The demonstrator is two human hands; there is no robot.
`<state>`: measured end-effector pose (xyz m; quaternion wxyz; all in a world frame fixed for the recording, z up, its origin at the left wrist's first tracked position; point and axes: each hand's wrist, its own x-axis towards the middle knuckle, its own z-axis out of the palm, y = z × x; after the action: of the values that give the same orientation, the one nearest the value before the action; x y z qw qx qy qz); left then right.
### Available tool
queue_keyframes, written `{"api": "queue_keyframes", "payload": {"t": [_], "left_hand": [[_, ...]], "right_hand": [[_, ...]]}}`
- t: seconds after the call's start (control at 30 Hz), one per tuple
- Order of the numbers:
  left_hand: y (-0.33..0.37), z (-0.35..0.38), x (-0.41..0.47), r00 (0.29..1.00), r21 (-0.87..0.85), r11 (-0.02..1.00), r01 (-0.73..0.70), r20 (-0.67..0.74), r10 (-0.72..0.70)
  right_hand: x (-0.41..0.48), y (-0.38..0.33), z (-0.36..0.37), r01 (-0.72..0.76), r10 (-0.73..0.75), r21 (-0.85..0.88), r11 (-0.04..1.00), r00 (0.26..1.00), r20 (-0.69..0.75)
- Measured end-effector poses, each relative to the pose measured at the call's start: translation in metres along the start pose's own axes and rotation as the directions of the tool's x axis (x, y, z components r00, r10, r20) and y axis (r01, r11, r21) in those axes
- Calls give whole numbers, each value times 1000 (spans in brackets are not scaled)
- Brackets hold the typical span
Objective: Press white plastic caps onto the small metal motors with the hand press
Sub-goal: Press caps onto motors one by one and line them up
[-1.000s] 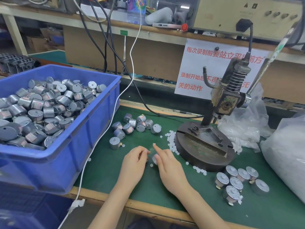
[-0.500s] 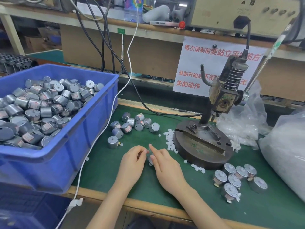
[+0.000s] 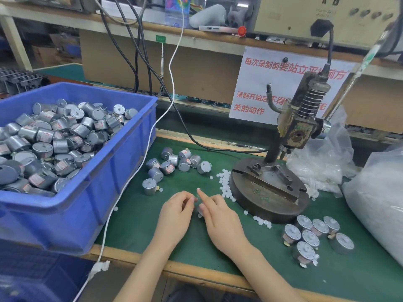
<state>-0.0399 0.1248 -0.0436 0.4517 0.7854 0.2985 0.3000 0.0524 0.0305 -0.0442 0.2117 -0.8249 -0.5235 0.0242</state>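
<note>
My left hand and my right hand meet on the green mat, left of the hand press. A small metal motor, mostly hidden, sits between them, held by my right thumb and fingers while the index finger points forward. My left fingertips are curled and pinch something tiny, apparently a white cap. Loose white caps lie against the press's round base, which has nothing under the ram. Several uncapped motors lie behind my hands.
A blue bin full of motors fills the left side. Several motors stand grouped at front right. Clear plastic bags sit right of the press. A white cable runs along the bin. The press lever rises to the upper right.
Both hands stay together at the same spot, with only small finger movements around the motor. The view has shifted slightly.
</note>
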Motion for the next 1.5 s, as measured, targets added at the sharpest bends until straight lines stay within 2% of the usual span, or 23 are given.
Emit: {"api": "queue_keyframes", "payload": {"t": [0.23, 0.33, 0.47, 0.6, 0.67, 0.73, 0.77, 0.83, 0.9, 0.97, 1.03, 1.17, 1.3, 1.4, 1.5], "left_hand": [[1, 3, 5, 996, 27, 998, 51, -75, -49], [3, 4, 16, 986, -3, 991, 133, -99, -133], [1, -2, 30, 969, -82, 969, 235, -53, -240], [2, 0, 25, 978, -90, 976, 197, -47, -202], [1, 1, 24, 980, -114, 977, 178, -69, -187], [2, 3, 24, 982, -73, 984, 161, -91, -167], [1, 3, 24, 983, -40, 987, 154, -96, -157], [0, 4, 23, 987, 5, 990, 139, -80, -138], [-1, 3, 21, 993, -27, 993, 118, -24, -119], [-1, 2, 17, 997, -39, 997, 66, 38, -65], [3, 3, 11, 997, -3, 1000, -20, 75, 20], [11, 6, -1, 977, 114, 974, -195, 109, 183], [12, 10, -6, 951, 258, 917, -303, 142, 274], [12, 13, -7, 945, 194, 926, -324, 115, 307], [12, 14, -5, 950, 119, 943, -311, 53, 307]], "right_hand": [[-2, -5, 3, 36, -29, -175, 984, 999, 43], [-2, -5, 1, 37, -28, -200, 979, 998, 48], [-2, -7, -1, 35, -22, -222, 974, 998, 60], [-3, -9, 3, 24, -15, -269, 963, 999, 35], [-3, -10, 3, 13, -25, -264, 964, 999, -41], [-1, -10, 2, -19, -18, -308, 951, 993, -116], [-1, -9, 3, -34, 2, -324, 946, 995, -98], [-1, -3, 5, -55, 49, -212, 976, 998, -32], [0, 1, 0, -123, 130, 139, 983, 990, -45], [0, 5, -5, -172, 247, 529, 831, 966, -75], [0, 7, -9, -199, 327, 696, 690, 943, -54], [1, 5, -12, -191, 345, 753, 630, 937, -51], [2, 4, -14, -180, 347, 740, 649, 935, -77], [0, 3, -15, -219, 414, 745, 630, 906, -84], [0, 4, -16, -198, 467, 852, 485, 882, -60]]}}
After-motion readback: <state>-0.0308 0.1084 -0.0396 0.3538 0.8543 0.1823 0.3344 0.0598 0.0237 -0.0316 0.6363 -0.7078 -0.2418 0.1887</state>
